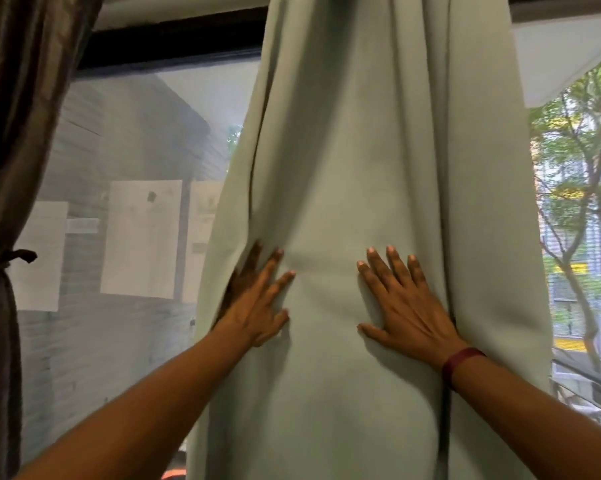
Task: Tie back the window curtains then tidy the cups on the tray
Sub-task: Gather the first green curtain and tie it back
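Pressing the green curtain (pixel 354 161); left hand (pixel 257 306) and right hand (pixel 408 313) flat, splayed open.

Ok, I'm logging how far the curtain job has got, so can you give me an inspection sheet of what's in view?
Surface: nothing seen.
Job's things: green curtain hangs in the middle, not tied; brown curtain at the left is gathered by a tie.
Clutter: papers stuck on the window.
Hands: left hand and right hand press flat on the green curtain, fingers straight and spread; wristband on the right wrist.
Cables: nothing seen.
Surroundings: trees outside, at the right.
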